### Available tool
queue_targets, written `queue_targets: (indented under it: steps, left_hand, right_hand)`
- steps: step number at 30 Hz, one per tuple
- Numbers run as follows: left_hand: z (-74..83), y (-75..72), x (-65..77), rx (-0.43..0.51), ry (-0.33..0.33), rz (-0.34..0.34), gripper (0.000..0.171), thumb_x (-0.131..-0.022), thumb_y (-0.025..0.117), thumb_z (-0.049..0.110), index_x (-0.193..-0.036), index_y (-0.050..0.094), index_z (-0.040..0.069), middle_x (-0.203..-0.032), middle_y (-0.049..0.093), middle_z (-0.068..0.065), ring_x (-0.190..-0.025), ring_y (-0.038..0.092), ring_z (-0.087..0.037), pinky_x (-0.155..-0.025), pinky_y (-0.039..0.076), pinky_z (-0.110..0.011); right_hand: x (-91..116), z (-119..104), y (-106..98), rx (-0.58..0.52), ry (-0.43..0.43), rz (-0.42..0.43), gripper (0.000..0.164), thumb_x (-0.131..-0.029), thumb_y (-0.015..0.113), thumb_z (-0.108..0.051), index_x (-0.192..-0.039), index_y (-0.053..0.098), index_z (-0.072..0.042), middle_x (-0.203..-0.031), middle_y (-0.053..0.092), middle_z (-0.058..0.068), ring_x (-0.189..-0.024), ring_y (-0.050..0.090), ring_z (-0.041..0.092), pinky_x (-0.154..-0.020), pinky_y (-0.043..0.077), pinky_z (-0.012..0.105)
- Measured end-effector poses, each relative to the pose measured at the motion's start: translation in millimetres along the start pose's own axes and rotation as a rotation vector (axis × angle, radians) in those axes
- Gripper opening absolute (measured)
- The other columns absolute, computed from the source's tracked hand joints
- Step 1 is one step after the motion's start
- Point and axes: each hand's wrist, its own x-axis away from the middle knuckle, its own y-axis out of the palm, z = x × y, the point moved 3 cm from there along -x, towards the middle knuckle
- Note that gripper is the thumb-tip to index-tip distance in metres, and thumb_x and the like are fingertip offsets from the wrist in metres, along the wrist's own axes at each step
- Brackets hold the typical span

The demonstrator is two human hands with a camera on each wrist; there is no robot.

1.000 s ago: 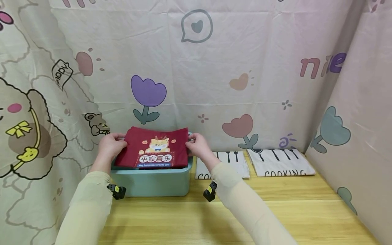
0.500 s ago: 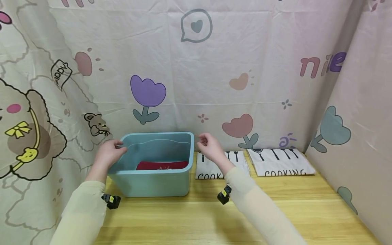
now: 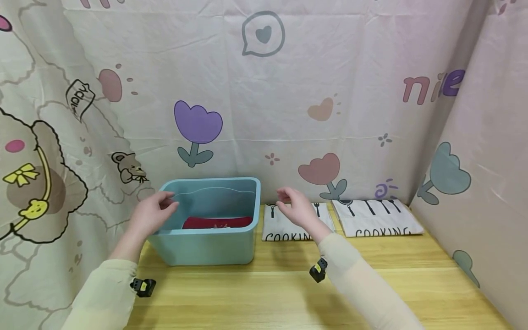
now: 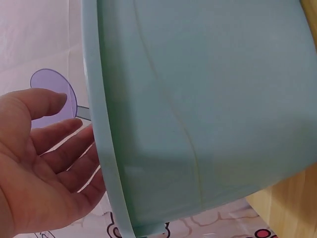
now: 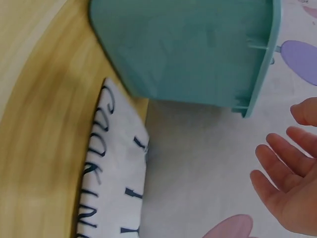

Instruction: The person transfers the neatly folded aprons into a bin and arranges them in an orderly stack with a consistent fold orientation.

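Observation:
A light blue plastic bin (image 3: pixel 206 247) stands on the table, and a folded dark red cloth (image 3: pixel 218 223) lies inside it. Most of that cloth is hidden by the bin's front wall. My left hand (image 3: pixel 153 213) hovers over the bin's left rim with loosely bent fingers and holds nothing. In the left wrist view its fingers lie close to the rim; I cannot tell whether they touch. To the right of the bin, my right hand (image 3: pixel 298 208) is raised above a folded white cloth (image 3: pixel 284 229) printed "COOKING", its fingers relaxed and nothing in them.
A second folded white cloth (image 3: pixel 377 220) with the same print lies farther right on the wooden table (image 3: pixel 255 293). A patterned curtain (image 3: pixel 264 101) hangs behind the table and along both sides.
The dark red cloth, held by both hands over the bin a second ago, was let go and is now down inside it. My right hand has moved right, away from the bin.

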Motion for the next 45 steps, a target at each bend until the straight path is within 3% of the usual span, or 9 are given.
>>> queue_targets:
  steps: [9, 20, 32, 40, 45]
  left_hand:
    - [7.6, 5.5, 12.1, -0.066, 0.100, 0.044, 0.043, -0.098, 0.061, 0.021, -0.132, 0.056, -0.007, -0.115, 0.065, -0.025, -0.108, 0.060, -0.045, -0.089, 0.048, -0.059]
    - [24.3, 15.0, 23.4, -0.148, 0.255, 0.116, 0.044, -0.093, 0.068, 0.019, -0.128, 0.060, -0.006, -0.112, 0.067, -0.023, -0.101, 0.062, -0.041, -0.085, 0.049, -0.058]
    - [35.0, 24.2, 33.2, -0.185, 0.267, 0.125, 0.044, -0.092, 0.069, 0.020, -0.130, 0.061, -0.001, -0.122, 0.065, -0.023, -0.113, 0.056, -0.046, -0.091, 0.040, -0.066]
    - [40.6, 31.7, 39.2, -0.223, 0.295, 0.135, 0.045, -0.092, 0.071, 0.023, -0.130, 0.062, 0.003, -0.126, 0.064, -0.021, -0.116, 0.055, -0.044, -0.094, 0.038, -0.065]
    - [45.2, 35.4, 43.0, -0.244, 0.298, 0.127, 0.046, -0.092, 0.071, 0.026, -0.130, 0.062, 0.003, -0.125, 0.064, -0.019, -0.116, 0.054, -0.043, -0.095, 0.038, -0.064]
  right_hand:
    - [12, 22, 4, 0.186, -0.013, -0.038, 0.037, -0.094, 0.067, -0.016, -0.128, 0.062, -0.001, -0.123, 0.065, 0.013, -0.115, 0.059, 0.030, -0.100, 0.045, 0.045]
    - [28, 54, 16, 0.287, 0.013, -0.059, 0.036, -0.093, 0.067, -0.017, -0.125, 0.063, -0.001, -0.123, 0.065, 0.015, -0.116, 0.059, 0.033, -0.101, 0.044, 0.048]
    - [43, 83, 28, 0.372, 0.088, -0.102, 0.031, -0.090, 0.070, -0.012, -0.120, 0.068, -0.005, -0.121, 0.066, 0.014, -0.115, 0.058, 0.038, -0.100, 0.044, 0.052]
    - [53, 98, 33, 0.407, 0.161, -0.135, 0.028, -0.093, 0.069, -0.021, -0.118, 0.069, -0.008, -0.121, 0.067, 0.014, -0.116, 0.057, 0.038, -0.100, 0.043, 0.053]
    - [60, 103, 32, 0.423, 0.175, -0.167, 0.026, -0.092, 0.068, -0.016, -0.117, 0.070, -0.007, -0.122, 0.066, 0.014, -0.115, 0.058, 0.039, -0.098, 0.044, 0.055]
